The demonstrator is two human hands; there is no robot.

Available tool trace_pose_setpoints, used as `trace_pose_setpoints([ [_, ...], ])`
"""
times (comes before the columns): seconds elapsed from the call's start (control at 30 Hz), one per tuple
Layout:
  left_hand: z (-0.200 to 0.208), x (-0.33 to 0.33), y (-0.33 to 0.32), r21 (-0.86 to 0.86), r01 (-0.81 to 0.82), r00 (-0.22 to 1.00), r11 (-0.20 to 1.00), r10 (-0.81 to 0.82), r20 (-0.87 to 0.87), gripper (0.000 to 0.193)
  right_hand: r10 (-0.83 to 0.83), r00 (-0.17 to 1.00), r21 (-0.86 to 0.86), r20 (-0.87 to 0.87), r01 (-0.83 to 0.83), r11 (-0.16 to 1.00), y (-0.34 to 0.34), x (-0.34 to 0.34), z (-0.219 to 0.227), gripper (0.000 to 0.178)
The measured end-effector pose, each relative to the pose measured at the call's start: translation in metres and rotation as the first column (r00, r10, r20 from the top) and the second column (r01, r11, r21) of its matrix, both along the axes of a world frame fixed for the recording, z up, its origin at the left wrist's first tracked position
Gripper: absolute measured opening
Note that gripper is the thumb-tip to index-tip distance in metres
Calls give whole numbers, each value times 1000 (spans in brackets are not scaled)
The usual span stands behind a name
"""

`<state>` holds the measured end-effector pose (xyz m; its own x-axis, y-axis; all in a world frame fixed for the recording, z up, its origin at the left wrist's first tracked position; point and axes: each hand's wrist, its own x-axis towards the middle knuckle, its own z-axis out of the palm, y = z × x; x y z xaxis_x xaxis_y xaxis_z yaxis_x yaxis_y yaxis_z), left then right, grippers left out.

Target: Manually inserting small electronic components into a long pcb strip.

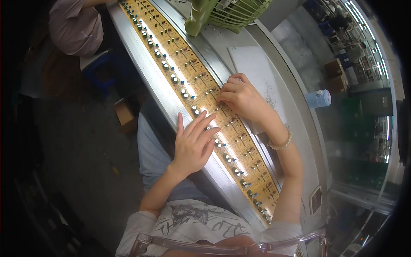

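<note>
A long strip of tan circuit boards (188, 70) with rows of small components runs from the far left to the near right, between metal rails. My left hand (193, 145) lies over its near edge, fingers spread and fingertips by the round capacitors. Over the far side of the same strip is my right hand (242, 96), its fingers curled and pinched together at the board surface. Whatever is between those fingertips is hidden. A white tray (252, 60) holding a scatter of tiny wire-legged parts (269, 94) lies just beyond my right hand.
A green fan (231, 13) stands at the far end of the bench. A light-blue cup (319, 98) sits at the right edge. Another person's sleeve (77, 28) shows at upper left, near a blue stool (98, 73). A cardboard box (124, 113) is below the bench.
</note>
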<state>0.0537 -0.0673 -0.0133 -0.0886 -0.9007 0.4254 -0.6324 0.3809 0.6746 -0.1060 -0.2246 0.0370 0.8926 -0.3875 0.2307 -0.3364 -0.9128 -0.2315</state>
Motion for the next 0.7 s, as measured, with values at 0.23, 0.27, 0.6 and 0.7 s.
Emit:
trace_pose_setpoints([
  [0.23,-1,1,-1,-2,3,1000,1000,-3,-5,23,-206,973,27,101,204,979,-15,-13,29,21],
  [0.27,-1,2,-1,-4,4,1000,1000,-4,-6,23,-206,973,26,100,205,978,-18,-17,30,21],
  [0.6,0,3,-1,-2,4,1000,1000,-4,-17,23,-730,676,67,-102,737,673,-47,-74,45,13],
  [0.7,-1,3,-2,-3,1,1000,1000,-1,-12,23,-693,698,171,-181,717,676,-45,-70,43,13],
])
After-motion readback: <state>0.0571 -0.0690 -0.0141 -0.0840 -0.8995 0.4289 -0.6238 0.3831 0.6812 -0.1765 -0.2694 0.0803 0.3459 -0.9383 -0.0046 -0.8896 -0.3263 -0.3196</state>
